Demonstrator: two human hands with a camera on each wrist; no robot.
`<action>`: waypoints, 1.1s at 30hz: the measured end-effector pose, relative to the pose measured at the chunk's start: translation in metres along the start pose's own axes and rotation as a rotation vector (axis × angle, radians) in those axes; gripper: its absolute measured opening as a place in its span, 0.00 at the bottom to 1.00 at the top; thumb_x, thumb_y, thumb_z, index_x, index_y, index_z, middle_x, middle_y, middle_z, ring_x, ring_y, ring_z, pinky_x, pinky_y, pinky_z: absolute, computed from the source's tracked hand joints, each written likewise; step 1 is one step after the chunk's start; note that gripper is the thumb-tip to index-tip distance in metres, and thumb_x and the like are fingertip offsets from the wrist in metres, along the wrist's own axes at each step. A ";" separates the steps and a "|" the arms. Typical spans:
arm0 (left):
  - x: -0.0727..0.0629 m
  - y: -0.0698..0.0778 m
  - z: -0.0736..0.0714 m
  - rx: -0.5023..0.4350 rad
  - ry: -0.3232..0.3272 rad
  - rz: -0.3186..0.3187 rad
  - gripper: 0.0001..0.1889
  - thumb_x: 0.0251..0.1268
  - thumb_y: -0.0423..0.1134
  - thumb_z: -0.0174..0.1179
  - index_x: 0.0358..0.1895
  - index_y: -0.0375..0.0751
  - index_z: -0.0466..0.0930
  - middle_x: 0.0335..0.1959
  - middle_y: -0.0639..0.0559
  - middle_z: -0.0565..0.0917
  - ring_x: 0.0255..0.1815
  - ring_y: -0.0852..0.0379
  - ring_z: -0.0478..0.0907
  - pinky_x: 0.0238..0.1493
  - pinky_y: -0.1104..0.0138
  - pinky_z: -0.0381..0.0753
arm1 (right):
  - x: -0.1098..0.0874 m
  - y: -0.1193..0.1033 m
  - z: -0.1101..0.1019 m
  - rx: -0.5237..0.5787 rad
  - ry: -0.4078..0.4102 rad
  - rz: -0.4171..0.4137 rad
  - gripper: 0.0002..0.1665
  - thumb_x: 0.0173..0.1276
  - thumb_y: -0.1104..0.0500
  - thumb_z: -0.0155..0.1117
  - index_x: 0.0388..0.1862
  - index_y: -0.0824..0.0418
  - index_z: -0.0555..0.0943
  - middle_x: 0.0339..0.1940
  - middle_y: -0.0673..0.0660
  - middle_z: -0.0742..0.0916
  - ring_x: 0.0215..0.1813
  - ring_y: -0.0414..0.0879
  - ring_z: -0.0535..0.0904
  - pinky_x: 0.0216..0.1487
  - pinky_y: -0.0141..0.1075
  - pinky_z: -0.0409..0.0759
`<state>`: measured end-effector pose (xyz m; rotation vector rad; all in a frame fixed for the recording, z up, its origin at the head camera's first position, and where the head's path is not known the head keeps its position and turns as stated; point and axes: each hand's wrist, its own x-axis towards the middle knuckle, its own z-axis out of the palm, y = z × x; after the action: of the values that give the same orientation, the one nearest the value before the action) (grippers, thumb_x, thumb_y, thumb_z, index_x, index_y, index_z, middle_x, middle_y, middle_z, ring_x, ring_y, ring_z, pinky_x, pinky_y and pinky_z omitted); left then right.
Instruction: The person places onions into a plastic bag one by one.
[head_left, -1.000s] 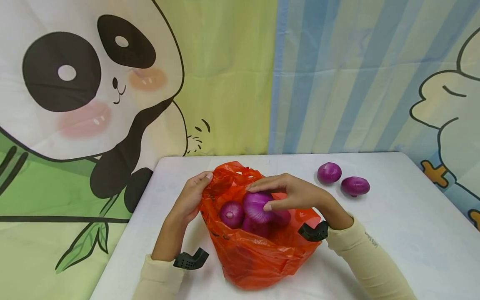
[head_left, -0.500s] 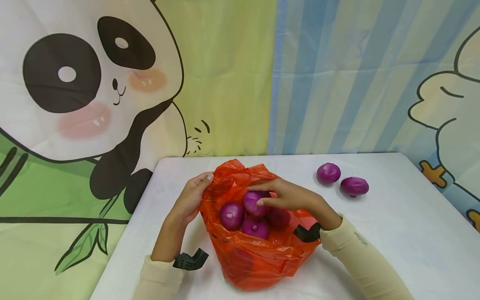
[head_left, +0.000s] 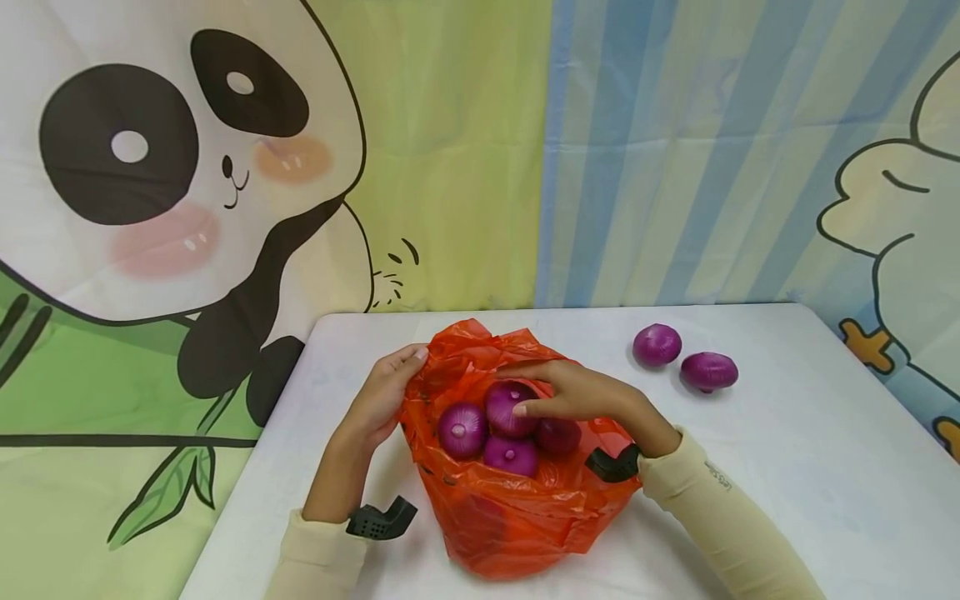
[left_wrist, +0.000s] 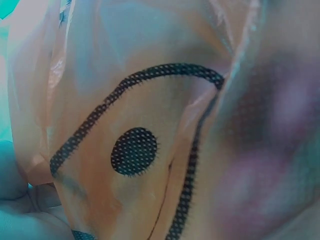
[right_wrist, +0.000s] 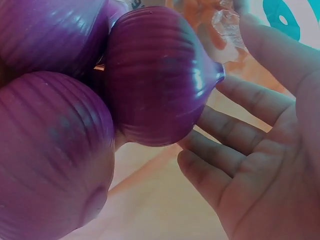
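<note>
A red plastic bag stands with its mouth spread wide, and several purple onions lie inside. My left hand pinches the bag's left rim between thumb and fingers; in the left wrist view the printed film fills most of the picture. Inside the mouth, my right hand reaches over the topmost onion. Seen from the right wrist, the fingers of this hand are extended and loosely spread beside an onion, the fingertips at or just behind it. Part of the fingers is hidden behind the onion.
Two more purple onions sit at the back right of the white table. A printed panda curtain hangs behind the table and along its sides. Each wrist carries a black camera mount.
The onion in my right hand has gone down among the others in the bag, and the fingers have loosened from it. The left hand keeps its hold on the rim.
</note>
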<state>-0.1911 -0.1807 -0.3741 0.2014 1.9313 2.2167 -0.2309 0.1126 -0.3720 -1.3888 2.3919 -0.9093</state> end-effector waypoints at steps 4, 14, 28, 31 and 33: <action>0.000 0.000 0.000 0.003 0.003 0.001 0.23 0.77 0.47 0.49 0.62 0.31 0.72 0.54 0.40 0.78 0.53 0.48 0.78 0.53 0.58 0.79 | -0.002 0.000 -0.001 0.011 0.002 -0.006 0.33 0.69 0.43 0.63 0.70 0.50 0.71 0.68 0.47 0.75 0.70 0.41 0.65 0.69 0.43 0.64; 0.000 0.000 0.000 0.006 0.007 0.000 0.22 0.77 0.46 0.49 0.62 0.31 0.72 0.54 0.39 0.78 0.54 0.47 0.77 0.54 0.58 0.79 | -0.013 -0.008 -0.006 0.085 0.037 -0.029 0.31 0.69 0.47 0.63 0.70 0.51 0.72 0.66 0.51 0.77 0.69 0.43 0.67 0.69 0.45 0.64; 0.000 -0.002 0.001 -0.001 0.014 -0.012 0.21 0.77 0.45 0.50 0.60 0.31 0.72 0.51 0.40 0.79 0.52 0.49 0.78 0.53 0.58 0.79 | -0.048 0.006 -0.016 0.253 0.239 0.006 0.22 0.70 0.62 0.63 0.63 0.62 0.78 0.59 0.58 0.82 0.57 0.56 0.77 0.55 0.40 0.78; 0.001 -0.002 0.000 0.002 0.014 -0.015 0.22 0.76 0.45 0.50 0.60 0.30 0.72 0.52 0.40 0.78 0.52 0.49 0.78 0.53 0.58 0.79 | -0.055 0.007 -0.022 0.286 0.298 0.016 0.20 0.70 0.64 0.62 0.61 0.62 0.79 0.58 0.57 0.82 0.60 0.59 0.76 0.55 0.37 0.78; 0.001 -0.002 0.000 0.005 0.016 -0.021 0.22 0.76 0.46 0.50 0.60 0.31 0.72 0.52 0.40 0.78 0.52 0.49 0.78 0.53 0.58 0.79 | -0.060 0.010 -0.024 0.298 0.325 0.024 0.20 0.70 0.66 0.61 0.60 0.64 0.79 0.57 0.59 0.82 0.59 0.60 0.77 0.53 0.36 0.79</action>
<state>-0.1919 -0.1799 -0.3762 0.1646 1.9388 2.2067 -0.2181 0.1762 -0.3655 -1.1717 2.3528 -1.5135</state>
